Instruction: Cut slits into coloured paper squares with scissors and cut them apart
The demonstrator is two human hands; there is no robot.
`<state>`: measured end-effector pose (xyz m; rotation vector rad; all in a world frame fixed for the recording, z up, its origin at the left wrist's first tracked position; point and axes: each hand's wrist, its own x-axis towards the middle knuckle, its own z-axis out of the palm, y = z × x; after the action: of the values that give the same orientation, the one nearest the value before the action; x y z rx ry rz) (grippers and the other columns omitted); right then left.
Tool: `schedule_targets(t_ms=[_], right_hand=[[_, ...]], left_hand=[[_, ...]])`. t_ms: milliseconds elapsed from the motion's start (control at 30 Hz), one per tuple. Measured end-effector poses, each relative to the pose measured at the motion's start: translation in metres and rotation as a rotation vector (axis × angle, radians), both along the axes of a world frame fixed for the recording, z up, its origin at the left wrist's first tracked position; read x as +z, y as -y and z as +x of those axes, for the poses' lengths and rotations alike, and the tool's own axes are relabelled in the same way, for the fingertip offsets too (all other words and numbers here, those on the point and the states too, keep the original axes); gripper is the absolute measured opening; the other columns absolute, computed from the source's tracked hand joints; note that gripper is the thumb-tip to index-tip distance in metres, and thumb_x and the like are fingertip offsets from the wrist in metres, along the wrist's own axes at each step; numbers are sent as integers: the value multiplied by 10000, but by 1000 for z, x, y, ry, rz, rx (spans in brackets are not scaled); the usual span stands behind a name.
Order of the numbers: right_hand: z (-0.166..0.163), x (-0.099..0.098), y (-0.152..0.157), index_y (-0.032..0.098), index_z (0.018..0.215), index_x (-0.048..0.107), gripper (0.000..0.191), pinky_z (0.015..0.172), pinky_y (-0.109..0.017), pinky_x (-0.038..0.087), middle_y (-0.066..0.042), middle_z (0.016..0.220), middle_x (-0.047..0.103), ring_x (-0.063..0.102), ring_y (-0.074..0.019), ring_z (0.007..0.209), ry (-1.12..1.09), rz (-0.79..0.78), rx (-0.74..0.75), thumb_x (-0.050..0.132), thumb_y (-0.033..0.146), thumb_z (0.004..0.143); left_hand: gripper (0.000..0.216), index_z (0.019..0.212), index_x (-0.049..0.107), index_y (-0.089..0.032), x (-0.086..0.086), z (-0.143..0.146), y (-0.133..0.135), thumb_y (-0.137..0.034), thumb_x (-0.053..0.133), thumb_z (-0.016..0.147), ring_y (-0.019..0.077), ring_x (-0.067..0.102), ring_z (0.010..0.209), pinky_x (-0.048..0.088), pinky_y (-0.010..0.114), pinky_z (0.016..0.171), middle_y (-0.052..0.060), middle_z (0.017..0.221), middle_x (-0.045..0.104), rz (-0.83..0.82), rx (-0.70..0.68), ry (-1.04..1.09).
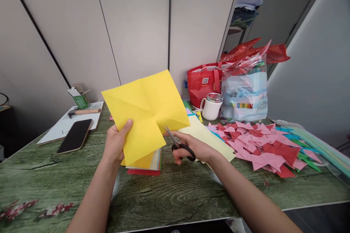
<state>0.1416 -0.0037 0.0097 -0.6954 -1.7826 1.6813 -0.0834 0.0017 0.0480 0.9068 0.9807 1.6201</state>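
Observation:
A yellow sheet of paper [144, 105] with fold creases is held up by my left hand [119, 142], the thumb pressed on its front near the lower left edge. One cut runs into the sheet from its lower right side toward the middle. My right hand [188, 145] grips scissors [183, 150] by their black handles; the blades point up and left beside the cut. Behind and below the sheet lies a stack of coloured paper [143, 171], partly hidden, with yellow, white, green and red edges showing.
Folded pink and red paper pieces [257, 142] are heaped at the right, near pale yellow paper [207, 138]. Behind stand a white mug [212, 108], a red bag [202, 87] and a clear plastic bag [244, 91]. At the left lie a phone [75, 136], a hammer [84, 111] and a small green box [80, 98].

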Motion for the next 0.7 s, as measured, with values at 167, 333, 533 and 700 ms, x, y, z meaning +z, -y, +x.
schedule_targets(t_ms=[167,333,533,700], right_hand=[[-7,-3,2,204,1220,358,569,544,-203,393,22,640,597,560,-102,582,6,24,-15,601,222,705],[-18,-8,4,211,1185,408,567,606,-244,434,7,719,627,574,-125,640,-112,2,-84,638,247,668],[-31,-10,7,168,995,559,513,773,-322,432,-44,895,643,587,-199,840,-254,52,-201,731,278,524],[-33,-9,8,164,905,594,404,715,-291,451,-42,876,650,593,-191,821,-287,73,-251,718,291,543]], left_hand=[[280,794,622,-135,-3,5,2,-289,708,577,226,646,630,534,315,567,72,752,692,-38,-90,-45],[282,784,617,-125,-7,15,6,-303,703,583,215,643,591,527,308,546,74,721,689,-52,-151,-52],[325,803,614,-119,-9,21,9,-311,714,560,216,641,605,520,304,549,73,722,687,-52,-150,-44],[317,783,608,-119,-8,20,9,-315,714,557,210,637,578,515,303,540,72,706,685,-66,-149,-66]])
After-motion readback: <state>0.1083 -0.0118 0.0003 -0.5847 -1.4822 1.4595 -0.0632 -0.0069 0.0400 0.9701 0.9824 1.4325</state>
